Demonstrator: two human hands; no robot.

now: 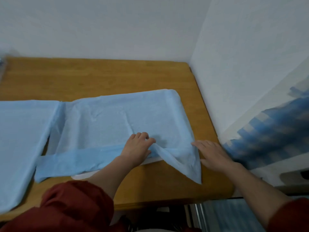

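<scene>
**A:** How much room is there round the hands?

**B:** Past the fingertips, beyond the cloth, bare table (100, 76) runs to the wall (117, 27). The table's right edge lies just outside the right hand (212, 154), and its near edge runs under both wrists.

**A:** How does the blue cloth (117, 121) lie?

**B:** Spread flat, with its long axis running left to right across the table. One loose corner points back toward the person, between the two hands. A band (75, 158) of it stretches away left from the left wrist.

**A:** And the fingers?

**B:** The left hand (138, 148) rests on the cloth with its fingers curled, pinching a raised fold at the thumb. The right hand is flat with straight fingers, its tips touching the cloth's right edge.

**A:** Anything else?

**B:** A second blue sheet (16, 139) lies well left of the left hand.
</scene>
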